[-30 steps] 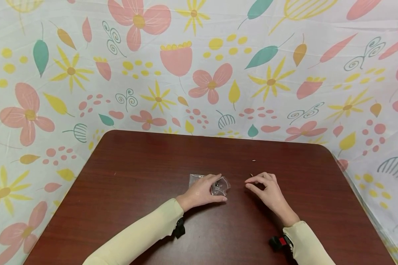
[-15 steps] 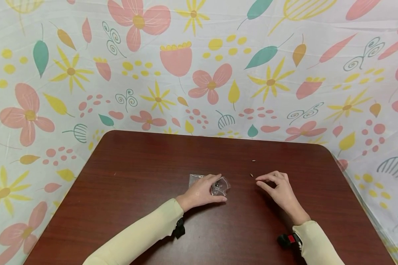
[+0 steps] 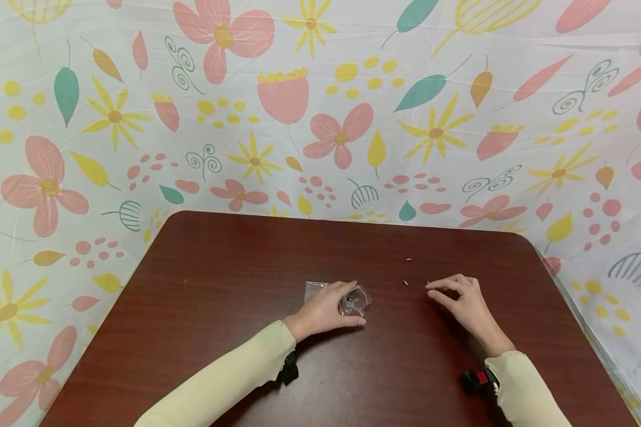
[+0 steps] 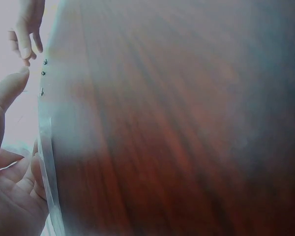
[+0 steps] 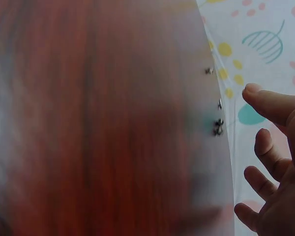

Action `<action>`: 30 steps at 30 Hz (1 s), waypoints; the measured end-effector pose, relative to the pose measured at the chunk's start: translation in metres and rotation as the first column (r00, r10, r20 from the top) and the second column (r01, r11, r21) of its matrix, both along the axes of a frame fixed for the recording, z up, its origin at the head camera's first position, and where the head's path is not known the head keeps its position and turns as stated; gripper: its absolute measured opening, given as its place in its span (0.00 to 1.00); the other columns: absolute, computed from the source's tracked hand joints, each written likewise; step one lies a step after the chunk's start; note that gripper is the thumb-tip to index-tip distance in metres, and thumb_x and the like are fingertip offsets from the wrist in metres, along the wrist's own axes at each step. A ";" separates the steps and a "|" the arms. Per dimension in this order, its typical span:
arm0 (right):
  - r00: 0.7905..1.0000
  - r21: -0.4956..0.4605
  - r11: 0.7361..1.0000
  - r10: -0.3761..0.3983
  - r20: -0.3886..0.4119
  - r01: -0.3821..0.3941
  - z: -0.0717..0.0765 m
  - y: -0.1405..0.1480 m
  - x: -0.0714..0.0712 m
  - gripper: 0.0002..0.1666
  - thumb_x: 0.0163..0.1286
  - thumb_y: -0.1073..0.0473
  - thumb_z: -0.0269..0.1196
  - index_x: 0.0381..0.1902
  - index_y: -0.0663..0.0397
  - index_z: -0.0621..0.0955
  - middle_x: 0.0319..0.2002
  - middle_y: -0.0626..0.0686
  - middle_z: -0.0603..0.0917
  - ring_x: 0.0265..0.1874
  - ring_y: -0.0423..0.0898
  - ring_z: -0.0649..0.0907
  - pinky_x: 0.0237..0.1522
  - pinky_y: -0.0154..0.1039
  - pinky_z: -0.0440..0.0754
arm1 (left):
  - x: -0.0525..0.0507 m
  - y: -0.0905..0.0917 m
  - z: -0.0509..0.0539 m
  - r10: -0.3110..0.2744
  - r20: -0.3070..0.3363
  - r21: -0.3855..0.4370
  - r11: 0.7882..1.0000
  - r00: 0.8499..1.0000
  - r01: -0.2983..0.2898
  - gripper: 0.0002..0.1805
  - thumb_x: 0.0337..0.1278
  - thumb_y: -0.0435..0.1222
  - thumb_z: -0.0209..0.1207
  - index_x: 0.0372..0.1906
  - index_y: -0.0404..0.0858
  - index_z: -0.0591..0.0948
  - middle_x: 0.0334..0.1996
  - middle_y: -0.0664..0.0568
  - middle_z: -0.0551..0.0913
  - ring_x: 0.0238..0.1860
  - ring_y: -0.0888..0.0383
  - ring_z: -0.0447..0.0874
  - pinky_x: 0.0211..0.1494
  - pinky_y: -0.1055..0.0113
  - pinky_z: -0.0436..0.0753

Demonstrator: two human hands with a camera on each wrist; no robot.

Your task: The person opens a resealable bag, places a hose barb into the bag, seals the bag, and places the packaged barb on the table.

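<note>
My left hand (image 3: 323,307) rests over a clear plastic bag (image 3: 357,301), thumb and index finger spread apart at its right side. Small dark bits show inside the bag. My right hand (image 3: 462,302) hovers to the right, thumb and index finger slightly apart, just beside a small metal screw-like piece (image 3: 428,283). Two similar shiny pieces lie to its left, a nearer metal piece (image 3: 405,283) and a farther metal piece (image 3: 409,259). In the right wrist view the relaxed fingers (image 5: 270,152) hold nothing visible; a small metal piece (image 5: 209,71) lies on the table.
The dark red-brown table (image 3: 235,255) has rounded far corners. Behind it hangs a white cloth (image 3: 320,160) printed with flowers and leaves. A black strap (image 3: 475,382) sits on the right wrist, another black strap (image 3: 289,369) on the left.
My right hand has moved rightward, away from the nearer metal piece, which it partly covered before. Another small metal piece now shows at its fingertips. The left hand and bag stayed put.
</note>
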State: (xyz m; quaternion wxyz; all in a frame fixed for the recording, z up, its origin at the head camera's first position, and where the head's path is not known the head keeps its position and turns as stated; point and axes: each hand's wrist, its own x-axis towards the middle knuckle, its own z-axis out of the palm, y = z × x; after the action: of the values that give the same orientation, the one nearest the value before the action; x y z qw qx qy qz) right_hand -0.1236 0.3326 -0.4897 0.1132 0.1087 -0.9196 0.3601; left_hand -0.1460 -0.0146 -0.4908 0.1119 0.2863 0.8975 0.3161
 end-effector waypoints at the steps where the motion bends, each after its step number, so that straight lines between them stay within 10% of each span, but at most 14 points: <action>1: 1.000 0.000 1.000 0.006 -0.001 -0.006 -0.001 0.002 -0.001 0.09 0.67 0.63 0.73 0.44 0.52 0.91 0.41 0.53 0.83 0.53 0.55 0.68 0.51 0.50 0.60 | 0.000 0.000 0.000 0.000 0.001 0.000 1.000 1.000 0.000 0.50 0.57 0.61 0.71 0.80 0.43 0.68 0.70 0.51 0.76 0.64 0.52 0.79 0.64 0.56 0.79; 30: 0.997 0.154 0.987 0.024 0.069 -0.035 -0.006 0.028 -0.023 0.08 0.65 0.62 0.74 0.42 0.48 0.93 0.40 0.55 0.84 0.52 0.65 0.69 0.51 0.66 0.57 | -0.002 0.000 -0.005 -0.019 -0.029 -0.009 1.000 0.999 0.019 0.50 0.58 0.61 0.70 0.80 0.42 0.67 0.70 0.49 0.76 0.66 0.52 0.78 0.66 0.57 0.78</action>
State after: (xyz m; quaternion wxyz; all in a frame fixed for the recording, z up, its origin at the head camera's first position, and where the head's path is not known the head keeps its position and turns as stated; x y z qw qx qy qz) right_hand -0.1464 0.3609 -0.4957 0.0681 0.1187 -0.9464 0.2924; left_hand -0.1483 -0.0146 -0.4957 0.1032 0.2989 0.8977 0.3069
